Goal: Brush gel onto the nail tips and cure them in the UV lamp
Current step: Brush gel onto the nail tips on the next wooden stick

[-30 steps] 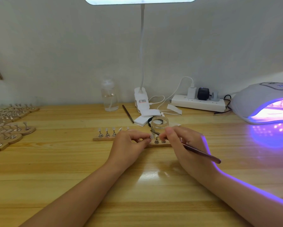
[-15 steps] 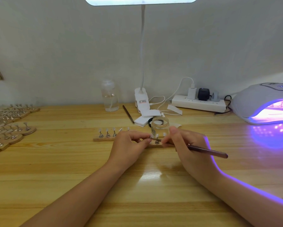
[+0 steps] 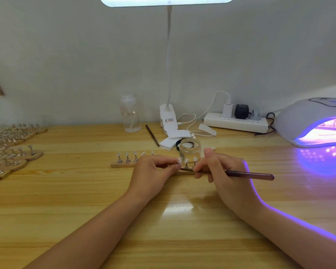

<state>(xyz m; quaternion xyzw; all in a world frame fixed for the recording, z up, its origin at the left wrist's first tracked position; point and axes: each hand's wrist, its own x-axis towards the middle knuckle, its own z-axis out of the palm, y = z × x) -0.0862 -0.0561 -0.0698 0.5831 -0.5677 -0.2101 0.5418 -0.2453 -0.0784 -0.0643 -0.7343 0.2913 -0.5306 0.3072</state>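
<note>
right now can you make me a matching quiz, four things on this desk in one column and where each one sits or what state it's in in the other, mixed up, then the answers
Things:
1. brush
2. UV lamp
3. glass jar
4. clear bottle

Place or state:
a. stands open just behind the wooden strip of nail tips
b. held in the right hand, tip pointing left
c. at the right edge of the table, glowing purple
d. near the wall, left of the desk lamp's clip base

Pairs: 1-b, 2-c, 3-a, 4-d

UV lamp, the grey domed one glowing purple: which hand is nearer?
Right. The right hand, holding the dark brush, lies between the grey domed UV lamp and the left hand, which sits farther away.
</note>
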